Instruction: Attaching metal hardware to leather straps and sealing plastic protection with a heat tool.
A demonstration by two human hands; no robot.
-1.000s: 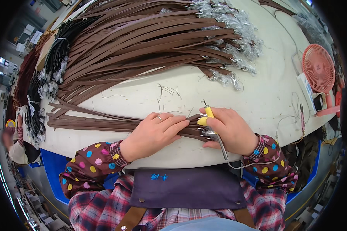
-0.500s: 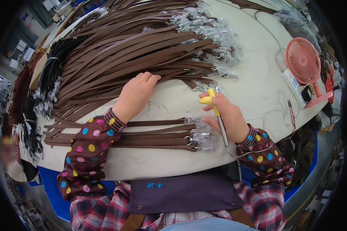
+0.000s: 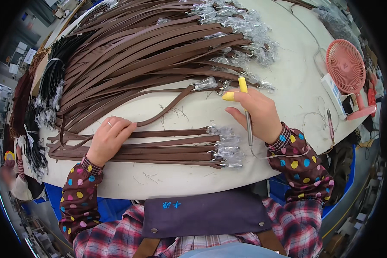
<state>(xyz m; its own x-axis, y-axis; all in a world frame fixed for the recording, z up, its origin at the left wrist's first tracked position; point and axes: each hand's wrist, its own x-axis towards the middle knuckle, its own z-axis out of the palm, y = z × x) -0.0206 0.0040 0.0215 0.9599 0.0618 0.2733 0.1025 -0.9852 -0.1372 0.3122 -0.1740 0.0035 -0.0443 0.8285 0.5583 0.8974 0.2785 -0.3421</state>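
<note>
My left hand (image 3: 109,139) is closed, with thumb and fingers pinching a long brown strap (image 3: 174,104). That strap curves up and right to a metal hook wrapped in clear plastic (image 3: 205,83). Just under and beside this hand lies a small row of similar straps (image 3: 172,154), their wrapped hooks at the right end. My right hand (image 3: 260,114) grips a corded pen-shaped tool (image 3: 249,129) with a yellow upper end and a metal shaft. One of its fingers wears a yellow finger cover (image 3: 228,96); the thumb is stretched out to the left.
A large heap of brown straps (image 3: 150,56) covers the far side of the white table (image 3: 193,182). Bundled black cords (image 3: 58,73) lie at the left. To the right are a pink fan (image 3: 345,64), a white box (image 3: 332,95), a thin pointed tool (image 3: 330,122) and loose wires.
My left hand has moved from the heap's edge toward me and left, drawing one strap out. My right hand has shifted slightly right with the pen-shaped tool.
</note>
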